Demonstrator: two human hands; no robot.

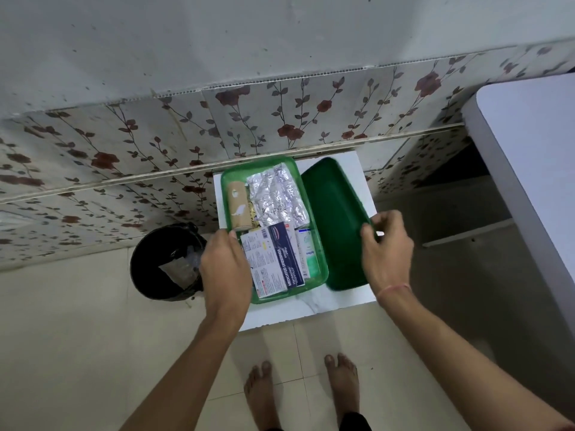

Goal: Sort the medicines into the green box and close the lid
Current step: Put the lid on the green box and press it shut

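Note:
The green box (320, 262) stands open on a small white table (314, 306). Inside it lie a tan bandage roll (239, 208), silver foil blister strips (277, 194), a flat pack marked "medicated dressings" (277, 259) and a small white carton (306, 244). The dark green lid (336, 225) lies beside the box on its right, partly leaning on the box's rim. My left hand (225, 269) rests on the box's left edge, fingers curled over the rim. My right hand (387, 247) pinches the lid's right edge.
A black waste bin (165, 262) stands on the floor left of the table. A flowered tile wall runs behind. A large white tabletop (535, 169) fills the right side. My bare feet (301, 393) stand on pale floor tiles just before the small table.

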